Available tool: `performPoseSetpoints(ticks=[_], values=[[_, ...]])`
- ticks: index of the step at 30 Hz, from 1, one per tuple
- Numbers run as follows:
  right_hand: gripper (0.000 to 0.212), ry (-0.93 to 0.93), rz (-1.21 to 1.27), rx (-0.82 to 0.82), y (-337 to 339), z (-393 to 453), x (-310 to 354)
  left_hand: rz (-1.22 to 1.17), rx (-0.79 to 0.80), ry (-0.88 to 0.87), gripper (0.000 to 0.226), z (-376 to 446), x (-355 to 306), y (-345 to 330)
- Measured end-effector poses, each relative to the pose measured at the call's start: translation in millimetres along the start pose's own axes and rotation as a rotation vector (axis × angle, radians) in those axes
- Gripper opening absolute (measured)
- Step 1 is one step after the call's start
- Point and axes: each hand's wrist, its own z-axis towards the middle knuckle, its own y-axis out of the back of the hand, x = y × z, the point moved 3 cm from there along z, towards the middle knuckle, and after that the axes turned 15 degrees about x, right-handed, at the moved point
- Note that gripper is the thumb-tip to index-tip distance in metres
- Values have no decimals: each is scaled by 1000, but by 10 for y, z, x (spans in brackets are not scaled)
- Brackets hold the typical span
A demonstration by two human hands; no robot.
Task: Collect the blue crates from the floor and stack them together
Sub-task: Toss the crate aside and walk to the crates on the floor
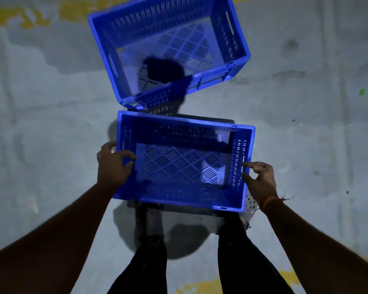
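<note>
View from my head, looking down. My left hand grips the left end wall of the near crate: the thumb lies curled over the rim on the inside, the fingers wrap round the outside. My right hand is at the crate's right end wall, its fingers loosely bent, the fingertips touching the rim and the slotted wall; I cannot tell whether they have a firm hold. The near crate sits level between my two hands, open side up, its diamond-slotted bottom visible. Whether it rests on the floor or is lifted clear I cannot tell. The far crate lies just beyond my fingers, turned at an angle, its near left corner almost meeting the near crate's far rim; contact cannot be judged. A red thread circles my right wrist. Below the crate are my dark trouser legs. Yellow paint patches mark the grey floor.
</note>
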Motion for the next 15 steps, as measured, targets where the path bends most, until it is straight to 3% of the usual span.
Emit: performPoseSetpoints(ticks=[4,9,15], values=[[39,30,-89,13,-182,412,-310,-12,-27,15,38,311,150,-416],[39,56,-108,105,-395,763,-672,-49,-103,-74,32,453,193,-405],[36,83,-136,7,-463,693,-528,-27,-153,-203,48,360,323,-380]])
